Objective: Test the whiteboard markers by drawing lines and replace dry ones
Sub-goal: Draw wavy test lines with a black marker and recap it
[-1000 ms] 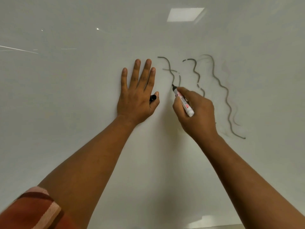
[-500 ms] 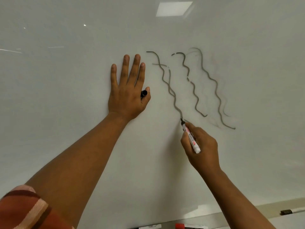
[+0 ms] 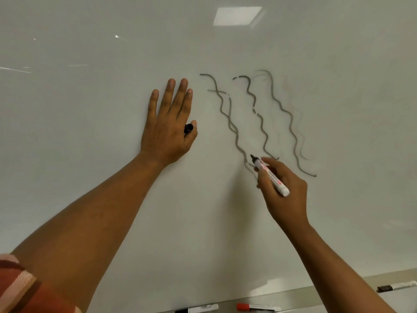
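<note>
Head view: one marker [image 3: 269, 178] in right hand [image 3: 285, 195]; three markers on tray [image 3: 293, 300].

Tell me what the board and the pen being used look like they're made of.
The board looks like glossy coated metal or melamine; I can't tell which. It mirrors a ceiling light. The pen in the right hand seems smooth white plastic with a printed label and dark, probably felt, tip.
</note>
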`<state>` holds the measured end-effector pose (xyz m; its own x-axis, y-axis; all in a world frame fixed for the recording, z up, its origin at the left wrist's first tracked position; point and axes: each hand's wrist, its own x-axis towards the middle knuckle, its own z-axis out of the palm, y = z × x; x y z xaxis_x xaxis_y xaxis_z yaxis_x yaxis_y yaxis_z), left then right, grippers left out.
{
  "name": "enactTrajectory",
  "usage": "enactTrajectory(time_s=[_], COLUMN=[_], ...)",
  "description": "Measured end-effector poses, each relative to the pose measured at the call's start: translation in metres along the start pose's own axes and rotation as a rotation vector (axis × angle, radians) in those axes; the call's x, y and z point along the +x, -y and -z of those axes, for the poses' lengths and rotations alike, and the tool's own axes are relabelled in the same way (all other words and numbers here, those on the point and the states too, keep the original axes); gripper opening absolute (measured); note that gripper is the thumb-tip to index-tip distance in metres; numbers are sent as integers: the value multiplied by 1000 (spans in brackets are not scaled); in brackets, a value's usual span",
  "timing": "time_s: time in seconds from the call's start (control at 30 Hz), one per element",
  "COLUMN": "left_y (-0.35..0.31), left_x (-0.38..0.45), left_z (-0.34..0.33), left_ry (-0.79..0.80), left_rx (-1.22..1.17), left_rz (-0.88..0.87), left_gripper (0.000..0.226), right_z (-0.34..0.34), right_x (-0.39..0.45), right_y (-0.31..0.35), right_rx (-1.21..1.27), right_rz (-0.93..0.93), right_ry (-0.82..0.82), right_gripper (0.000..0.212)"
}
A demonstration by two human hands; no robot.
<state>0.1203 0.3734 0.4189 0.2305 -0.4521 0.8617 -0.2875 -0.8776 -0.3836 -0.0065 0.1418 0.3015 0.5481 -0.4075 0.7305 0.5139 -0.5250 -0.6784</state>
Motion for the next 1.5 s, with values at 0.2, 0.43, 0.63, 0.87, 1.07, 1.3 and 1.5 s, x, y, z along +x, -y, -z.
enactTrajectory(time_s=[0.2,0.43,0.63,0.87,1.07,1.3,1.5], left_y=[22,18,17,16,16,16,16], left_x=[-5,-16,-16,-18,-17,-18,-18], left_z=[7,-6,-8,-8,-9,-10,-9], left_ry=[12,20,8,5,10,6,5], left_rx=[40,27,54,69,73,69,65], left_rz=[30,74,72,64,67,69,73], left_gripper=[69,68,70,69,68,67,68], right_z=[-50,-84,-79,-71,-57,-34,-21], right_x=[54,95,81,27,-11,-57,-88], right_y=[70,101,73,25,-11,-53,-70], right_rx=[-43,-153,-111,-185,-212,-174,-120], right_rz=[233,458,391,318,208,50,-124], right_ry=[112,134,42,97,90,81,52], right_gripper=[24,34,36,29,22,19,19])
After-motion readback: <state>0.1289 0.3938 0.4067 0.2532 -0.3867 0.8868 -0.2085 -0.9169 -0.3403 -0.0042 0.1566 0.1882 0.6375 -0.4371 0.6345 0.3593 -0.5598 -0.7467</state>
